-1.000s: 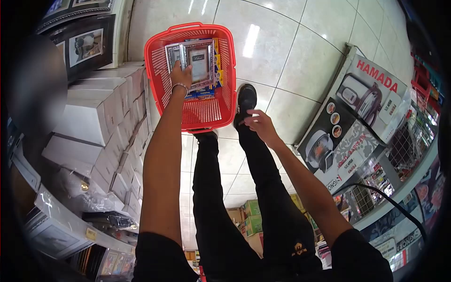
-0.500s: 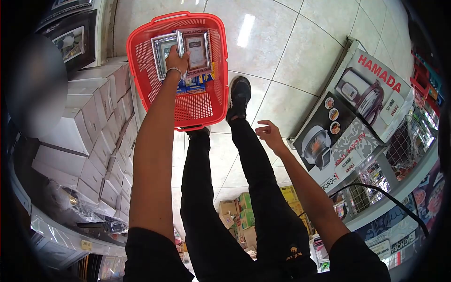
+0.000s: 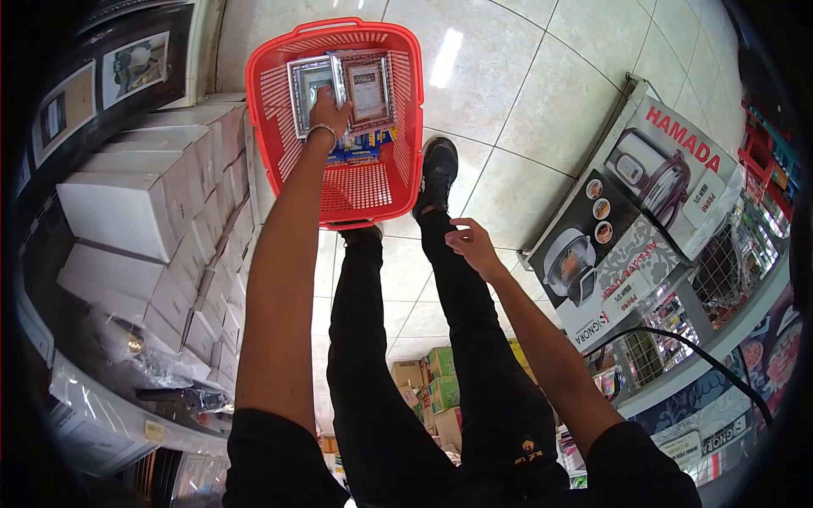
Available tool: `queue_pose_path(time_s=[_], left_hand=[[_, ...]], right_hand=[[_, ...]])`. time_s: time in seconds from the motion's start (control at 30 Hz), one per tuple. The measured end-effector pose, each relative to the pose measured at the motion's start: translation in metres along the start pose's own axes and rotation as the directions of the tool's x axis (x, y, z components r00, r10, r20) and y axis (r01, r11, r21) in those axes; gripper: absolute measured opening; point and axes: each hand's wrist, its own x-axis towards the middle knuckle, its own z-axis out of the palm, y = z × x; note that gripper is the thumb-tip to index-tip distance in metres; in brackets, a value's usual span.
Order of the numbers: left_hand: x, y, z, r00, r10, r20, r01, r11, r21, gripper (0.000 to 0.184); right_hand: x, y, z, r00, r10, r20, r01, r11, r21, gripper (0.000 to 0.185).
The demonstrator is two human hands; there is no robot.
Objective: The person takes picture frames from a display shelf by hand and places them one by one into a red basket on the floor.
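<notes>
Basket (image 3: 360, 190), red, far left of R shoe (image 3: 439, 173), w/ blue-yellow pkgs (image 3: 362, 152) under 2 silver pic frames: left frame (image 3: 306, 100), right frame (image 3: 370, 91). L hand (image 3: 329, 117) touches left frame, can't tell if gripped. R hand (image 3: 472, 245) nearer, over R leg (image 3: 466, 305), fingers loosely bent, slightly apart.

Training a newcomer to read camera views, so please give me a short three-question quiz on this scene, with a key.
1. The left hand is over: a) a shoe; b) silver frames; c) white boxes?
2. True or false: the right hand is inside the red basket.
3. Fill in: the red lettering on the upper appliance box reads ____.

Key: 1. b; 2. false, it is outside; 3. HAMADA.
</notes>
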Motion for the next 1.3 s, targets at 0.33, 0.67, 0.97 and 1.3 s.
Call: queue_pose_path(time_s=[0.33, 0.67, 0.97, 1.3], left_hand=[[-0.185, -0.016, -0.020, 0.979, -0.002, 0.202, -0.034, 0.984, 0.175, 0.064], [-0.479, 0.133, -0.209, 0.989, 0.045, -0.144, -0.104, 0.897, -0.429, 0.022], [-0.677, 0.157, -0.442, 0.296, 0.002, -0.955, -0.575, 0.799, -0.176, 0.014], [-0.682, -0.011, -0.599, -0.254, -0.316, -0.914, -0.273, 0.930, -0.246, 0.061]], right_hand=[[-0.040, -0.015, -0.027, 0.986, -0.166, 0.000, 0.163, 0.973, -0.165, 0.037], [-0.117, -0.173, -0.129, 0.967, -0.222, 0.121, 0.241, 0.956, -0.167, 0.048], [-0.219, -0.262, -0.144, 0.951, -0.307, 0.042, 0.309, 0.937, -0.164, 0.043], [-0.269, -0.213, -0.102, 0.984, -0.082, 0.160, 0.116, 0.970, -0.214, 0.035]])
